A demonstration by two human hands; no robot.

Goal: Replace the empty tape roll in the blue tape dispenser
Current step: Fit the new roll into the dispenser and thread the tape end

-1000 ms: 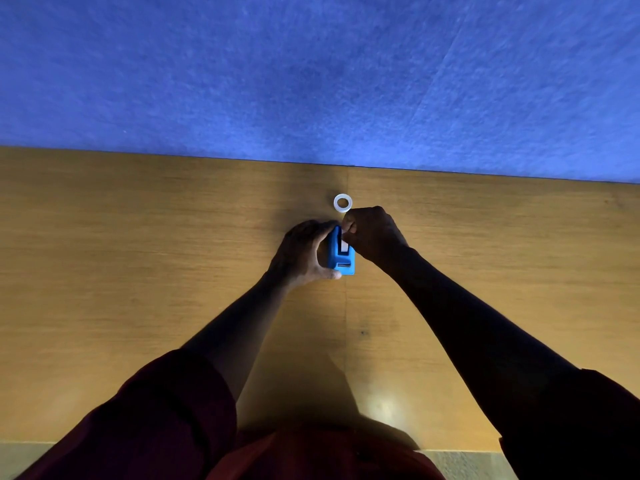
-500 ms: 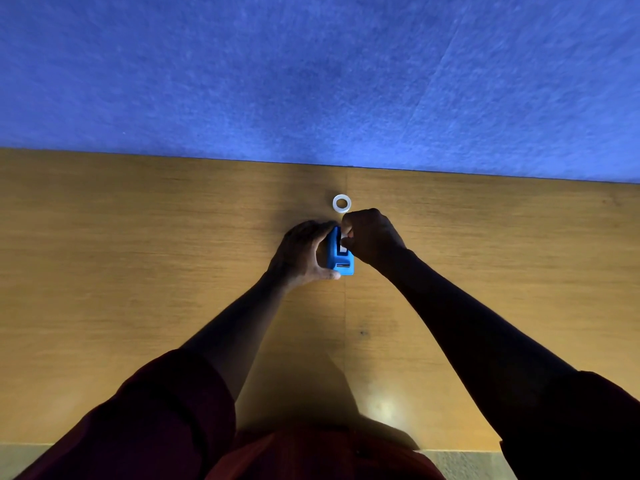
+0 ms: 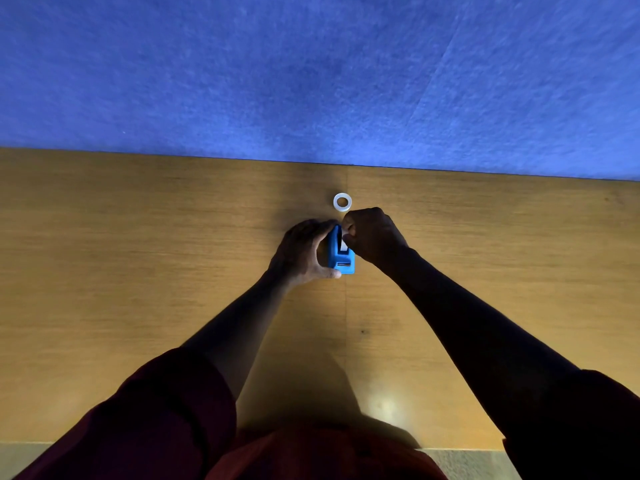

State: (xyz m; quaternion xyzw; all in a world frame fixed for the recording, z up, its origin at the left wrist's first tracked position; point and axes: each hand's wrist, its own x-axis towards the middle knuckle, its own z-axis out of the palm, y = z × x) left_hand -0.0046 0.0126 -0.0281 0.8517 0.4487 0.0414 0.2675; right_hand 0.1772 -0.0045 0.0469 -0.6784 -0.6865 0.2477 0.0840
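A small blue tape dispenser stands on the wooden table, its slot facing up with something white showing inside. My left hand wraps around the dispenser's left side and grips it. My right hand is curled against the dispenser's top right, fingertips pinched at the white piece in the slot; the fingers hide what exactly is held. A small white ring, a tape roll or core, lies flat on the table just beyond both hands.
A blue felt-like wall panel rises at the table's far edge. A seam in the wood runs toward me under the dispenser. The table's near edge lies by my torso.
My hands and the dispenser have stayed nearly in place. The right hand's fingers shifted slightly at the top of the dispenser. The white ring has not moved.
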